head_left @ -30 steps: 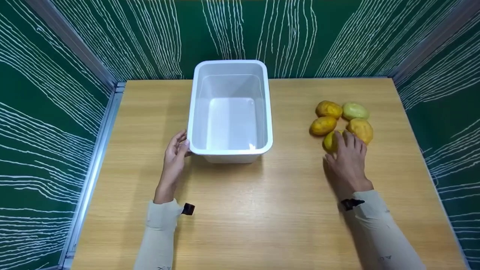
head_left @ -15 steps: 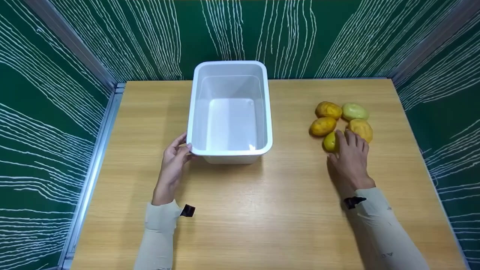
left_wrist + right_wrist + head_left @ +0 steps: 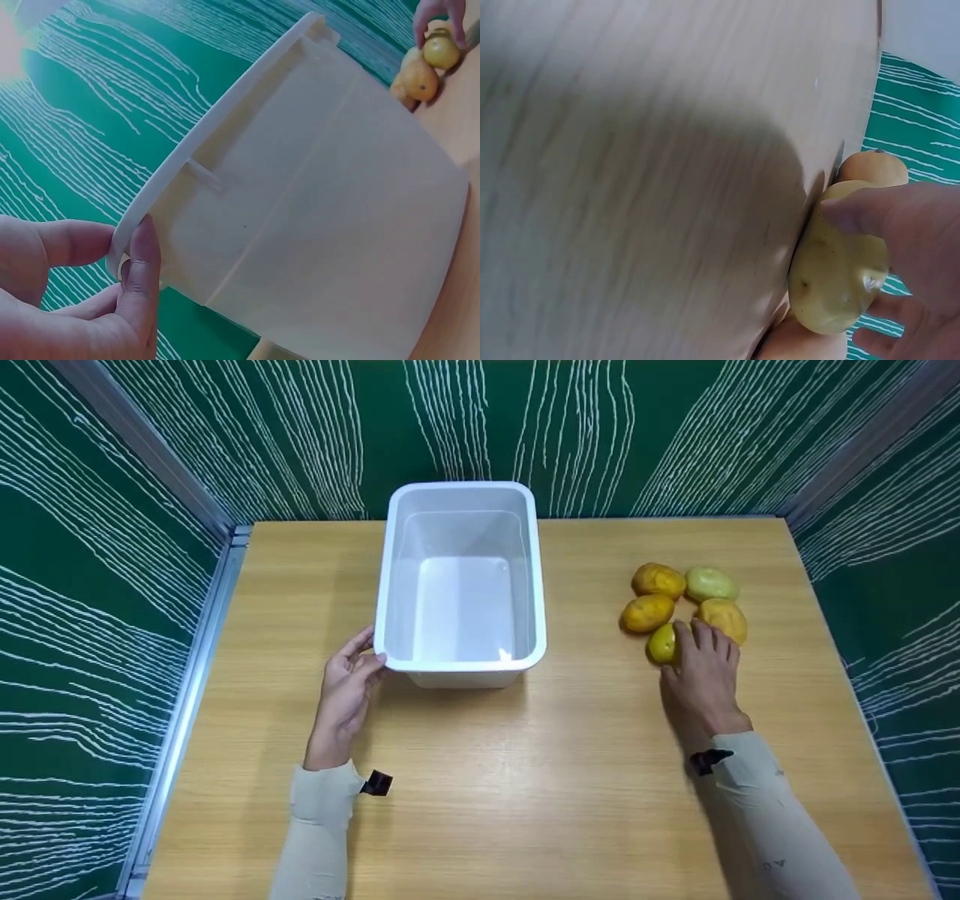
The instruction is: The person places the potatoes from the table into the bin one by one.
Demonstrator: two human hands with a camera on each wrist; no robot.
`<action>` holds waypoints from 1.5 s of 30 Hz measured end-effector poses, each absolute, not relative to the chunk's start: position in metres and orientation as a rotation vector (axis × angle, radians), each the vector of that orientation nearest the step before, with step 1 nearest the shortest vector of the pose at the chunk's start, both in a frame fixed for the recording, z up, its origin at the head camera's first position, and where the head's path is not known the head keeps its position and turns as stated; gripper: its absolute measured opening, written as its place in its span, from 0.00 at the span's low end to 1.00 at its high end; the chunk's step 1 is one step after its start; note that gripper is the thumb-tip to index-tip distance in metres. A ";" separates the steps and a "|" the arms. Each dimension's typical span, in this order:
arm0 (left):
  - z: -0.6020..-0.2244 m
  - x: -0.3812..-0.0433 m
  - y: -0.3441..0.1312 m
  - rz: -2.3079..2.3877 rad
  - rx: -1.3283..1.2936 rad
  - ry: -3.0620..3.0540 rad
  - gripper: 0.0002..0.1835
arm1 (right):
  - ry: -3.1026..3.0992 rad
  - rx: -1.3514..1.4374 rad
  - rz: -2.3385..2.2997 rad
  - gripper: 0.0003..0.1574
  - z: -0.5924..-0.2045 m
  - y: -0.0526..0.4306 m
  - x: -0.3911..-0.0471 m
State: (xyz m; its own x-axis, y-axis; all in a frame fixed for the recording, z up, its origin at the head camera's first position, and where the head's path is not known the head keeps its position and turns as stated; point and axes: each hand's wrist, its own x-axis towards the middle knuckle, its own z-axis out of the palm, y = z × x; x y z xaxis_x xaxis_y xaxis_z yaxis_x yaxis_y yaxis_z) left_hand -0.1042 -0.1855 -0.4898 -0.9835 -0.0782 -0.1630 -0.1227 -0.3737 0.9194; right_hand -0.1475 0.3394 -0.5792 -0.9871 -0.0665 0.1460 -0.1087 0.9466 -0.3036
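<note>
A deep white plastic tub (image 3: 465,666) stands on the wooden table. My left hand (image 3: 349,690) pinches its near left rim, thumb on one side and fingers on the other, as the left wrist view (image 3: 124,255) shows. On the right side of the table, my right hand (image 3: 705,675) grips a yellow-green, potato-shaped piece of produce (image 3: 661,645). In the right wrist view, the thumb lies along this dimpled yellow-green piece (image 3: 832,277) and the fingers curl round its far side. The hand covers part of it in the head view.
Two orange-yellow oval pieces (image 3: 648,613), a pale green one (image 3: 711,583) and a larger yellow one (image 3: 724,619) cluster beyond the right hand. Green panels with white wavy lines (image 3: 442,420) enclose the table's back and sides.
The right hand has shifted slightly to the right on the yellow-green piece, showing more of it. The left hand's thumb has settled onto the tub's rim. The tub stays in place.
</note>
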 end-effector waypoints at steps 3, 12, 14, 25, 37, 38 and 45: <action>-0.490 -0.104 -0.185 2.582 -0.292 1.725 0.31 | -2.960 0.133 0.478 0.40 -0.580 0.340 -0.148; -0.488 -0.104 -0.184 2.599 -0.321 1.718 0.30 | -2.957 0.152 0.432 0.40 -0.579 0.341 -0.152; -0.488 -0.103 -0.184 2.593 -0.323 1.725 0.29 | -2.941 0.167 0.434 0.41 -0.579 0.342 -0.152; -0.486 -0.104 -0.185 2.569 -0.387 1.729 0.28 | -2.975 0.169 0.469 0.47 -0.575 0.342 -0.155; -0.486 -0.103 -0.186 2.544 -0.416 1.737 0.29 | -2.979 0.157 0.488 0.46 -0.575 0.341 -0.155; -0.486 -0.103 -0.186 2.545 -0.418 1.734 0.29 | -2.979 0.155 0.488 0.46 -0.575 0.341 -0.155; -0.485 -0.101 -0.186 2.545 -0.457 1.726 0.27 | -2.968 0.159 0.481 0.45 -0.576 0.340 -0.155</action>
State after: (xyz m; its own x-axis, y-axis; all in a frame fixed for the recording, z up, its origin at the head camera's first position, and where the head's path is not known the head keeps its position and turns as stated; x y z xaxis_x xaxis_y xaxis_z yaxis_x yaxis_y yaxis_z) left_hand -0.1009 -0.1855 -0.4855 -0.9562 -0.1368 -0.2587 -0.1897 -0.3831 0.9040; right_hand -0.1548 0.3397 -0.5764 -0.9859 -0.0826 0.1455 -0.1243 0.9437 -0.3067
